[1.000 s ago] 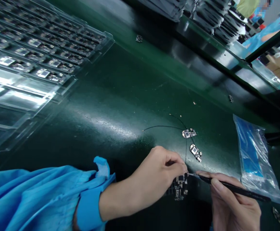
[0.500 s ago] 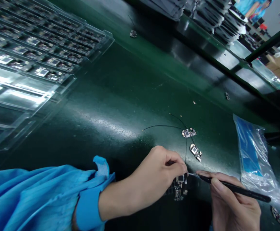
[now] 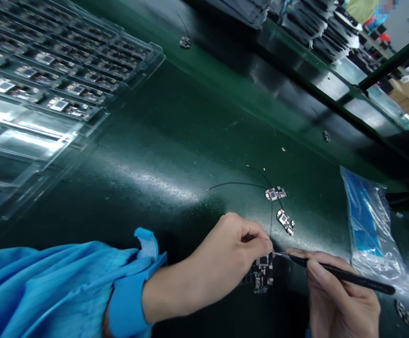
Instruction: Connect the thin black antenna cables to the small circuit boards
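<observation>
My left hand [image 3: 225, 256], in a blue sleeve, pinches a small dark circuit board [image 3: 261, 274] and its thin black wire against the green bench [image 3: 176, 141]. My right hand [image 3: 338, 300] grips black tweezers [image 3: 341, 274] whose tip touches the top of that board. Just beyond lie two more small boards [image 3: 275, 193] [image 3: 285, 221] with thin black wires [image 3: 236, 184] trailing left and up.
Clear plastic trays [image 3: 60, 84] holding several small boards fill the upper left. A clear bag with blue contents [image 3: 369, 225] lies at the right. Loose boards ride the green belt [image 3: 185, 42] [image 3: 327, 136]. Dark stacked trays [image 3: 317, 28] stand at the back.
My hands hold still on the board. The loose boards on the far belt have drifted left and up in view.
</observation>
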`<state>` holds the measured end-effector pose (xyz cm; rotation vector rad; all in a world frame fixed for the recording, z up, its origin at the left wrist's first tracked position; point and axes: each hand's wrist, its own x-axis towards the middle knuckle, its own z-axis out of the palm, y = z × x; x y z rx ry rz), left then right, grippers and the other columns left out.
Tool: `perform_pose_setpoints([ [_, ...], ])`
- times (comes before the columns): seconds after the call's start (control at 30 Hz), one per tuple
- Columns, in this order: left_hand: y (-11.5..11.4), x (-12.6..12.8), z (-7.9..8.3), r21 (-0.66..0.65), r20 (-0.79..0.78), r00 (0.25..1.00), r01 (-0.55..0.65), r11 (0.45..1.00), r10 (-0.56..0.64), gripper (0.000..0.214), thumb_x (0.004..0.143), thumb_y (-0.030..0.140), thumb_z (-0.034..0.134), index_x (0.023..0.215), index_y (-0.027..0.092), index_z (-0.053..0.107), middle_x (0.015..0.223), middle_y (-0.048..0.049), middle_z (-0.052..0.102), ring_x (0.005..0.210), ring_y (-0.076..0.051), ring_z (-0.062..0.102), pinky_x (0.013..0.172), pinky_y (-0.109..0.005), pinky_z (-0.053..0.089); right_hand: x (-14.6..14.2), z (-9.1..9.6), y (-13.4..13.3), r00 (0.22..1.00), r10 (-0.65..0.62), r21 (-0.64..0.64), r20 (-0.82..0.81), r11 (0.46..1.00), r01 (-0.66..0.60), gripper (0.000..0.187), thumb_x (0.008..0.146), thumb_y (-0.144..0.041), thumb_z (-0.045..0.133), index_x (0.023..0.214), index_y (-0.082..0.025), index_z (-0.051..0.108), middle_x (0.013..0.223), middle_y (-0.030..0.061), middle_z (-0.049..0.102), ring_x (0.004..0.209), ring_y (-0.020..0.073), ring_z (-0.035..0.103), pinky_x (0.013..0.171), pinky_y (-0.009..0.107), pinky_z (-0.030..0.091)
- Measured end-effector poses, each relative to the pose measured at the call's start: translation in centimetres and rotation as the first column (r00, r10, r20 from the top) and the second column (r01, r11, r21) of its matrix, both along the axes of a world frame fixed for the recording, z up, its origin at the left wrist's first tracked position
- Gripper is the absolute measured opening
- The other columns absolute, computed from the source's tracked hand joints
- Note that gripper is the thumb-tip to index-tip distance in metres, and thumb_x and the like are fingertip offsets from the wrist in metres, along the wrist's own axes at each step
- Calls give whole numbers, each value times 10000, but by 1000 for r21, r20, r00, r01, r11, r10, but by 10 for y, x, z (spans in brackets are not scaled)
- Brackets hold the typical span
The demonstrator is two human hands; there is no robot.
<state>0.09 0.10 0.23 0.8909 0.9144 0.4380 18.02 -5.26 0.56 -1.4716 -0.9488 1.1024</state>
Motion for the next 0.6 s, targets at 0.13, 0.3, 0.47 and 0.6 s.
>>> perform_pose_setpoints([
  [0.13,0,0,-1,14,3,1000,0,1000,0,236,785,237,490,698,90,653,635,-19,587,625,-143,529,577,-238,385,0,0,0,1000,-3,-3,-6,1000,3,77,665,-148,729,735,-174,749,755,109,738,712,239,701,709,276,563],
  [0.3,1,-1,-1,17,12,1000,-7,1000,7,233,786,226,487,693,90,651,627,-14,578,625,-139,518,575,-234,379,-2,-1,1,1000,-11,6,-16,1000,11,76,661,-150,735,733,-173,746,749,102,739,716,230,701,702,259,566],
  [0.47,0,-1,0,33,1,1000,3,999,-3,237,791,222,482,691,91,651,615,-9,566,609,-131,511,557,-232,368,-1,-2,0,1000,-1,25,-11,1000,1,79,668,-139,729,739,-172,744,757,101,739,726,236,700,719,286,566],
  [0.6,-1,0,0,36,-9,1000,2,999,-2,233,788,225,483,689,97,651,622,-10,572,615,-133,514,560,-232,370,0,-1,-1,1000,1,67,26,998,-3,120,640,-94,729,735,-164,748,751,103,739,714,246,700,705,295,573],
])
